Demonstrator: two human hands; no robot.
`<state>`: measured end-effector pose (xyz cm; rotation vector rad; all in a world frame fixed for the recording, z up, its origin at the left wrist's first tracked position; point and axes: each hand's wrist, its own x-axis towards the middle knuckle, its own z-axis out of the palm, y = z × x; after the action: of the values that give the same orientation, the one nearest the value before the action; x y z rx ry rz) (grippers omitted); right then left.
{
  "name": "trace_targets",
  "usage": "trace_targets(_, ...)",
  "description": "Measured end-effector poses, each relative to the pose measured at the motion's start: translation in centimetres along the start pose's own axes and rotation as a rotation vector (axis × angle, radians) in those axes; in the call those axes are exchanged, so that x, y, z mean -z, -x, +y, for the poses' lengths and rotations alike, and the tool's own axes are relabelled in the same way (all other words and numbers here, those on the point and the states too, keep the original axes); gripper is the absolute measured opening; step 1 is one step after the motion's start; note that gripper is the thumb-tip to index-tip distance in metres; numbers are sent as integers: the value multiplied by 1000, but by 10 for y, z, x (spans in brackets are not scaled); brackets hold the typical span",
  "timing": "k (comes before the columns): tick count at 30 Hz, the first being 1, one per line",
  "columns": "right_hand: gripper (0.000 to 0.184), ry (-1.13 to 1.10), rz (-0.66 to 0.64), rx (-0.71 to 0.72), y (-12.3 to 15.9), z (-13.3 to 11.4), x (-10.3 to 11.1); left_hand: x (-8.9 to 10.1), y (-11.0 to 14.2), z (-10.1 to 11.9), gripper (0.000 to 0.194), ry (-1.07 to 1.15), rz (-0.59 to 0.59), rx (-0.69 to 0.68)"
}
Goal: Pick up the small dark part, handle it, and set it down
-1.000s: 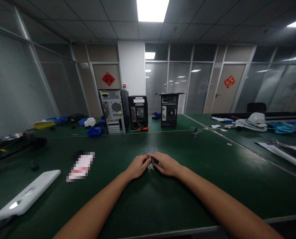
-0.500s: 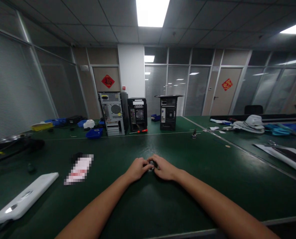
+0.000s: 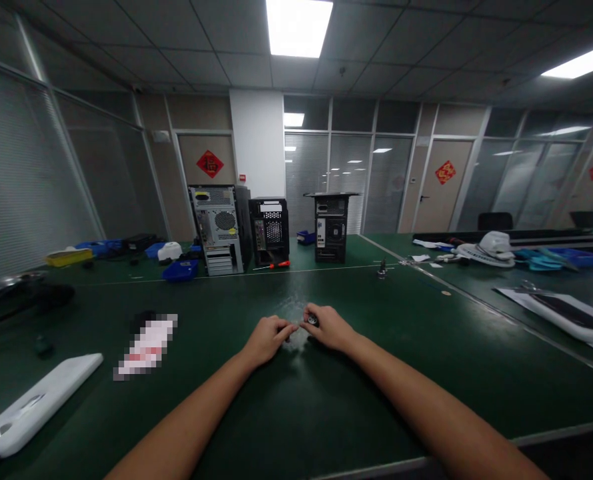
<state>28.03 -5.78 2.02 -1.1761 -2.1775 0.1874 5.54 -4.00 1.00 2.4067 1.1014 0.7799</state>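
Note:
Over the green table (image 3: 256, 420) both my hands meet with fingertips almost touching. My right hand (image 3: 330, 328) is closed around a small dark round part (image 3: 313, 321) with light spoke-like marks, like a little wheel. My left hand (image 3: 267, 340) is closed in a pinch just to its left. Whatever lies between the left fingertips is too small to make out.
Several computer cases stand at the back, among them a grey computer tower (image 3: 221, 230). A red-handled screwdriver (image 3: 279, 265) lies before them. A white elongated object (image 3: 36, 403) is at left, a small metallic item (image 3: 381, 270) beyond my right hand, and a white cap (image 3: 491, 250) farther right.
My hands have drawn slightly apart, and the round part now shows in my right hand, with its face turned toward me. The view has shifted a little to the right.

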Motion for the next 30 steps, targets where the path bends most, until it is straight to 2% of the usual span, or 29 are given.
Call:
trace_targets(3, 9, 62, 96, -126, 2, 39, 24, 4, 1, -4, 53, -46, 1, 29)
trace_targets(6, 12, 189, 188, -367, 16, 89, 59, 10, 3, -9, 52, -63, 6, 58)
trace_targets(10, 15, 403, 197, -668, 46, 149, 104, 13, 2, -17, 48, -64, 8, 59)
trace_targets(13, 21, 500, 193, -758, 63, 178, 123, 12, 0, -23, 46, -67, -7, 48)
trace_targets(19, 24, 572, 238, -747, 75, 207, 126, 11, 0, -23, 44, -40, -35, 76)
trace_targets(22, 27, 501, 313, -768, 78, 213, 127, 12, 1, -21, 44, -28, -45, 80)
trace_targets(27, 32, 430, 518, -824, 86, 219, 135, 13, 3, -21, 43, -23, -49, 73)
trace_targets(30, 32, 381, 505, -893, 93, 223, 139, 14, 4, -20, 42, -14, -42, 69)
